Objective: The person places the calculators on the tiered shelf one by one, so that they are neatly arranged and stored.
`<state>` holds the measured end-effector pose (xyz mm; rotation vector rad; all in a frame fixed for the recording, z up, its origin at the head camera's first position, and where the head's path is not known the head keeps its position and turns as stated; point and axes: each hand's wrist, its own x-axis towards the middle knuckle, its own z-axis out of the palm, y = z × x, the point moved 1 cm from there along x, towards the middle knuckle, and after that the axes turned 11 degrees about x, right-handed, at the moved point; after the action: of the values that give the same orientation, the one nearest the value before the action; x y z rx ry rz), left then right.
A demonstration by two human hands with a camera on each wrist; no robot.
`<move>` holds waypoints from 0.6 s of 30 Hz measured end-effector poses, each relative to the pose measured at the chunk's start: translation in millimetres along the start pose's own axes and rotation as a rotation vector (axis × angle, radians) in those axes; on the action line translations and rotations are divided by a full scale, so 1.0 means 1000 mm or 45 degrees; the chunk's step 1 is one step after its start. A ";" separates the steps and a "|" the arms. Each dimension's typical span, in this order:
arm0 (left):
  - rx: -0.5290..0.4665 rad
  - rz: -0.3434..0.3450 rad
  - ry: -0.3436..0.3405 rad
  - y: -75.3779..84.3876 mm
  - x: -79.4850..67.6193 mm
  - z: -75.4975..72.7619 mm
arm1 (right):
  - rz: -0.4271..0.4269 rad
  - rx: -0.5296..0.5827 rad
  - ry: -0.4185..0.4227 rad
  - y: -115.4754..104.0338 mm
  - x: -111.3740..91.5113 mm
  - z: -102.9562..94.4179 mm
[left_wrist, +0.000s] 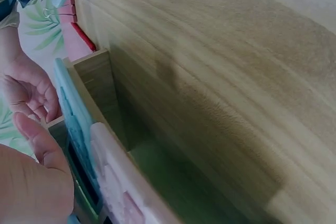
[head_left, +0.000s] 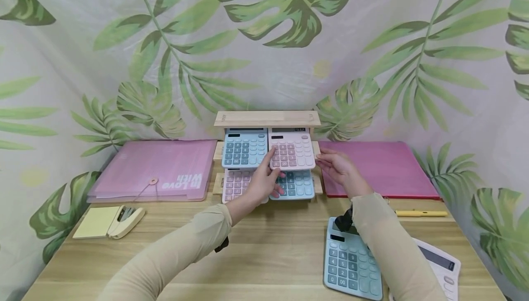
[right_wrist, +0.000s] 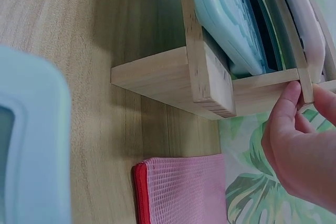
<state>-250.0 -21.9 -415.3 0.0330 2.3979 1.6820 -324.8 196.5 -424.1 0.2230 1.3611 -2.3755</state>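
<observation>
Leafy backdrop, pink calculator receding lengthwise, screen farthest

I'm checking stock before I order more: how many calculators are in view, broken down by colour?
Blue calculators: 3
Pale pink calculators: 3
Total: 6

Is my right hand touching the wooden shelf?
Touching: the right wrist view shows the right hand pinching the edge of the wooden shelf between thumb and finger.
</observation>
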 end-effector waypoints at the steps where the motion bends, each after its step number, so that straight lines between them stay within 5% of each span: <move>1: -0.009 0.000 0.006 -0.001 0.001 0.000 | -0.002 0.001 -0.002 0.000 0.000 0.000; 12: -0.046 0.009 0.062 -0.006 0.007 0.002 | -0.001 0.044 0.006 0.001 0.002 0.001; 18: 0.288 0.196 0.066 -0.008 -0.028 -0.008 | 0.021 0.016 0.018 0.002 0.000 0.002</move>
<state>-223.6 -35.9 -415.4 0.2170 2.6747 1.4782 -323.8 194.1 -425.0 0.2537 1.3462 -2.3737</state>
